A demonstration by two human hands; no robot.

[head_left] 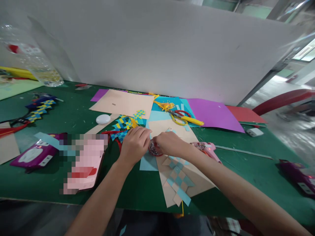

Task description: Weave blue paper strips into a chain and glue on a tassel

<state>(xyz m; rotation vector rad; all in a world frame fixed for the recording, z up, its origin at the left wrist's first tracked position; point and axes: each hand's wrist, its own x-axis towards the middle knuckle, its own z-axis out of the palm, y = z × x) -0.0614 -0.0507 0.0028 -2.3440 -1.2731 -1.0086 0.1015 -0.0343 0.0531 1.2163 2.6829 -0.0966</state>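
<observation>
A small round container (154, 149) of tiny dark and pale pieces, perhaps googly eyes, sits on the papers between my hands. My left hand (136, 141) curls its fingers against the container's left side, the fingertips partly hidden. Reaching in from the right, my right hand (169, 143) has its fingers bent down at the container's top, closed together; what they pinch is hidden. Just below lies a woven paper piece (178, 178) of light blue and peach strips, resting on peach paper (204, 182). Left of my left hand are blue and yellow woven paper pieces (122, 124) with tassels.
Scissors (180, 116) and a yellow-handled tool (194, 121) lie behind my hands. A pink glue gun (209, 149) is at the right, a phone (90, 162) at the left. Purple packs (40, 154), a plastic bottle (43, 62) and coloured sheets (214, 114) lie around the green table (137, 193).
</observation>
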